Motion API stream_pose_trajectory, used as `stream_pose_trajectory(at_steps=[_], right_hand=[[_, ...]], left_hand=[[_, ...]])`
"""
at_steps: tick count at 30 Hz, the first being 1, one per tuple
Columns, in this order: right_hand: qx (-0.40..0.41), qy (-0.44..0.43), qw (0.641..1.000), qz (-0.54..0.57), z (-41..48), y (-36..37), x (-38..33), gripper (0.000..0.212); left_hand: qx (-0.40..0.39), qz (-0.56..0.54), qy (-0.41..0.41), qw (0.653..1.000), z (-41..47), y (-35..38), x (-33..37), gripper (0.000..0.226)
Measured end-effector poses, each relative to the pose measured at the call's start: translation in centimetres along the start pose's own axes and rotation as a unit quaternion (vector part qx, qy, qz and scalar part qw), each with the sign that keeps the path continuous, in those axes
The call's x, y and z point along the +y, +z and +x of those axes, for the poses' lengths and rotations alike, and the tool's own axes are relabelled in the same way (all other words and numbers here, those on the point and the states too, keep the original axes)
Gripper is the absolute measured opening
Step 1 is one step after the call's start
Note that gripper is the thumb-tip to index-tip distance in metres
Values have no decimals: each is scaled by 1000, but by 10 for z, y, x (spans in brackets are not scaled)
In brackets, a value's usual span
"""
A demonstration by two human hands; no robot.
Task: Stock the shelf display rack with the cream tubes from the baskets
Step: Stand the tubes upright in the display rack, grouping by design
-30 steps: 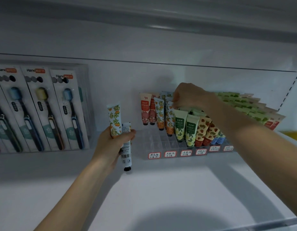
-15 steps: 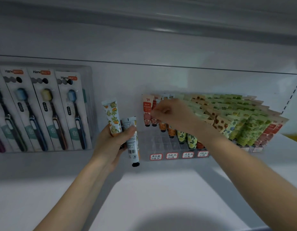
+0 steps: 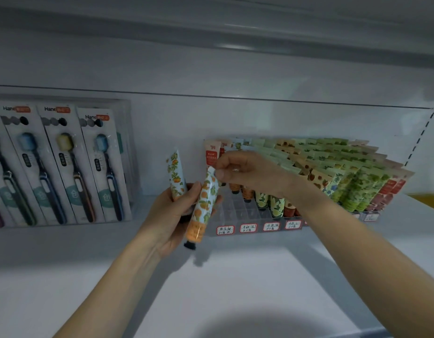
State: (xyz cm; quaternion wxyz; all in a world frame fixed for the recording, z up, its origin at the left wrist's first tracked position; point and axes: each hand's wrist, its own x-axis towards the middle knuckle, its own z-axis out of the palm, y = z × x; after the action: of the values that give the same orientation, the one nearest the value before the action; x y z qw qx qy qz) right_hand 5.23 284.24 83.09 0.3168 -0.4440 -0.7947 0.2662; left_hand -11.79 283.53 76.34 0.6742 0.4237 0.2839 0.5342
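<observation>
A person's left hand [image 3: 170, 217] is curling its fingers round two fruit-printed cream tubes above a white shelf [image 3: 235, 284]: a pale upright tube [image 3: 175, 176] and a tilted tube with an orange band and black cap [image 3: 204, 203]. The right hand [image 3: 247, 172] is pinching the tilted tube's crimped top between thumb and forefinger. Just behind, a clear plastic compartment rack [image 3: 237, 211] is holding rows of patterned tubes [image 3: 333, 172], some of which the right forearm is covering. Boxed toothbrushes [image 3: 64, 164] are leaning at left, cut off by the frame. The rack's red-bordered labels [image 3: 248, 228] are too small to read.
</observation>
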Motion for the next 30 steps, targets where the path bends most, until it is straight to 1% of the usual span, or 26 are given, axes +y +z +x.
stream_pose_trajectory(at_steps=[2, 3, 4, 6, 8, 10, 12, 14, 17, 20, 21, 24, 27, 30], right_hand=[[10, 14, 999, -31, 0, -12, -1, 12], [27, 23, 998, -51, 2, -18, 0, 10], [52, 32, 995, -76, 4, -23, -1, 9], [114, 42, 982, -142, 11, -32, 1, 9], [159, 46, 966, -197, 18, -37, 4, 14], [168, 50, 946, -271, 26, -40, 5, 19], [164, 51, 926, -336, 31, -43, 8, 21], [164, 54, 914, -368, 32, -41, 14, 21], [165, 38, 891, -422, 30, -31, 25, 25], [179, 22, 838, -514, 29, -22, 38, 30], [194, 8, 830, -524, 27, -20, 41, 30], [222, -41, 841, -492, 24, -15, 47, 23], [197, -8, 855, -481, 23, -17, 43, 25], [174, 18, 857, -484, 29, -21, 38, 26]], left_hand=[[80, 140, 49, 986, 6, -8, -6, 16], [115, 188, 71, 973, 9, -12, -8, 14], [139, 215, 83, 963, 11, -14, -9, 17], [157, 244, 94, 952, 12, -16, -10, 20], [152, 276, 96, 944, 12, -15, -10, 21], [145, 263, 74, 951, 13, -13, -12, 20], [140, 196, 33, 970, 13, -11, -12, 18], [139, 167, 9, 976, 13, -10, -11, 17], [138, 189, 18, 972, 13, -14, -10, 15], [135, 196, 31, 971, 12, -15, -10, 15], [136, 201, 34, 969, 11, -15, -10, 15], [139, 211, 53, 966, 10, -12, -10, 16], [139, 228, 61, 962, 10, -12, -11, 19], [139, 231, 65, 961, 10, -12, -12, 18]])
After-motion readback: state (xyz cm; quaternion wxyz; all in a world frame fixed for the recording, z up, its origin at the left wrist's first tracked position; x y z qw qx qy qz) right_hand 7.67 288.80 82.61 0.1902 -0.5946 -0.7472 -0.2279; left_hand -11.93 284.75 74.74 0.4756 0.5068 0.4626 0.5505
